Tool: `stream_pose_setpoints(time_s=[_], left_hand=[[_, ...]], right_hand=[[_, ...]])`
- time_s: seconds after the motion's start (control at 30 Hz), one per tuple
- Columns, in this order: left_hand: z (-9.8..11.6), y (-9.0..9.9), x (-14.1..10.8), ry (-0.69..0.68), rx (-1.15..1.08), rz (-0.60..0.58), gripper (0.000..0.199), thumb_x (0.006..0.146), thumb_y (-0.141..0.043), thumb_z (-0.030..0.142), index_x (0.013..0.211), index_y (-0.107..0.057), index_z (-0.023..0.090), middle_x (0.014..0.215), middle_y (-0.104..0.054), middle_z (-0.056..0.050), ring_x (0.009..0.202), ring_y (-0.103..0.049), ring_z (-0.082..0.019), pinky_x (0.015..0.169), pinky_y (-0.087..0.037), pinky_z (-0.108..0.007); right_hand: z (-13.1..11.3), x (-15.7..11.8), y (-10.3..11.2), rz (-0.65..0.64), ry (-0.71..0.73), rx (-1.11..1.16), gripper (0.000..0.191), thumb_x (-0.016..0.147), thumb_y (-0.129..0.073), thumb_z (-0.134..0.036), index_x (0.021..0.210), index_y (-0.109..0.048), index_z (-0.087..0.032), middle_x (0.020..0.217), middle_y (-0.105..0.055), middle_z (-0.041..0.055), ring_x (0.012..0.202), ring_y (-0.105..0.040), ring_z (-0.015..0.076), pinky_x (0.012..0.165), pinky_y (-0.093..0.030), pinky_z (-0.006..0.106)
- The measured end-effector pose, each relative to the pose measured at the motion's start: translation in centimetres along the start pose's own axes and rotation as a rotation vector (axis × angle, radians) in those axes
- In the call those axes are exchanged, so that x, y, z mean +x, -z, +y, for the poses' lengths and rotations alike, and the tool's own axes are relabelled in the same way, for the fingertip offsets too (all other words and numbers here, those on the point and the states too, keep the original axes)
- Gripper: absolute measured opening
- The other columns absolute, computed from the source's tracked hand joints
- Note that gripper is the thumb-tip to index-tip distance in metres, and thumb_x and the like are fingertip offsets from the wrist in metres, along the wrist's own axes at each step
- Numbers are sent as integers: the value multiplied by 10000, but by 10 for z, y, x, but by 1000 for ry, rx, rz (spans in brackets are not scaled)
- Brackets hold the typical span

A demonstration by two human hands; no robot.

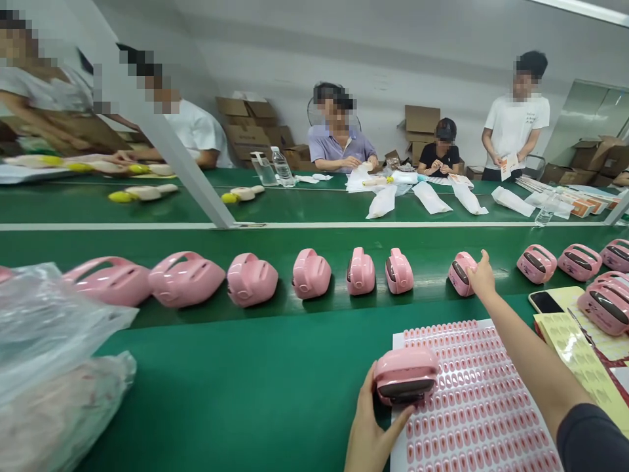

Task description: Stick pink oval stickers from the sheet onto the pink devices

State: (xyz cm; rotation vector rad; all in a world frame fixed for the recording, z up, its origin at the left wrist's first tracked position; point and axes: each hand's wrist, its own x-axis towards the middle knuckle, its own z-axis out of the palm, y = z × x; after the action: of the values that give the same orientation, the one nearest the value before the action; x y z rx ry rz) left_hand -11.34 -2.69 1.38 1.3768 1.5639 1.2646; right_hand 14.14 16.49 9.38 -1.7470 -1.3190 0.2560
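A pink plastic case with a carry handle and a dark front panel [407, 375] is gripped in my left hand [369, 419], fingers at its left side and thumb under its front. It is tilted over a white sheet [472, 393] covered in rows of small pink-and-red oval stickers. My right hand [482, 276] reaches forward to the green belt and has hold of a second, similar pink case [460, 274] by its right side. One finger sticks up, and the others are partly hidden.
More pink cases [252, 280] stand in a row along the belt [275, 246]. Clear plastic bags [54, 367] lie at left. At right are a phone [546, 302], yellow sticker sheets [584, 354] and another pink case [607, 303]. Several people sit or stand across the belt behind a white frame post [167, 124].
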Motion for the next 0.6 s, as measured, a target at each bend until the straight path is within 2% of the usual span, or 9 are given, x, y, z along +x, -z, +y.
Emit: stream_pose_setpoints(time_s=[0.1,0.17,0.2,0.23,0.3,0.37,0.47,0.53,0.6], left_hand=[[-4,2,5,23,11,-51,729,650,-645,476,1262,-364,197,1279,-496,-143,1159,-477,-326,918,-433,-445],[-4,4,7,37,15,-46,680,669,-623,457,1250,-376,206,1242,-533,-122,1121,-515,-312,900,-447,-425],[-4,4,8,38,16,-41,649,678,-610,447,1238,-388,208,1224,-548,-115,1109,-526,-306,896,-451,-419],[-3,5,8,33,16,-27,617,686,-597,437,1224,-403,207,1213,-557,-111,1106,-529,-303,898,-448,-417],[-2,4,8,16,13,-47,579,690,-593,411,1204,-421,206,1209,-559,-112,1115,-522,-301,915,-435,-423],[0,3,8,-4,3,-32,561,701,-584,408,1201,-426,209,1215,-553,-110,1131,-507,-299,939,-414,-432],[4,2,7,-15,-33,7,634,691,-605,448,1240,-386,215,1248,-513,-109,1159,-478,-297,964,-392,-432],[6,6,6,-20,-43,15,704,665,-643,459,1258,-358,208,1298,-452,-134,1163,-468,-309,970,-383,-451],[12,12,4,-75,-65,99,677,659,-665,444,1230,-386,211,1304,-429,-147,1145,-474,-314,970,-375,-478]], right_hand=[[-24,-7,-13,-46,158,13,648,751,-549,-251,1314,-279,-81,1284,-414,205,1230,-349,313,978,-316,420],[-49,-16,-35,-175,274,38,689,747,-589,-297,1334,-274,-122,1306,-439,154,1219,-388,267,996,-317,372],[-61,-21,-48,-312,332,54,749,764,-579,-304,1374,-191,-109,1307,-449,160,1204,-415,261,998,-316,377],[-72,-26,-62,-427,327,56,805,760,-591,-306,1393,-136,-108,1325,-435,167,1202,-423,266,994,-321,381],[-89,-31,-84,-561,220,53,856,744,-616,-274,1407,-98,-115,1334,-429,175,1186,-447,284,972,-342,388],[-95,-30,-96,-586,100,58,838,734,-615,-211,1405,-122,-115,1284,-482,186,1129,-501,299,933,-373,397],[-88,-23,-91,-516,-33,100,745,757,-537,-144,1390,-150,-74,1163,-565,210,1050,-553,303,888,-401,423],[-79,-20,-74,-445,-110,155,689,776,-476,-139,1375,-149,-48,1118,-584,212,1033,-559,291,875,-412,437],[-71,-22,-48,-377,-131,241,658,782,-437,-145,1367,-147,-62,1091,-602,181,994,-578,256,847,-445,417]])
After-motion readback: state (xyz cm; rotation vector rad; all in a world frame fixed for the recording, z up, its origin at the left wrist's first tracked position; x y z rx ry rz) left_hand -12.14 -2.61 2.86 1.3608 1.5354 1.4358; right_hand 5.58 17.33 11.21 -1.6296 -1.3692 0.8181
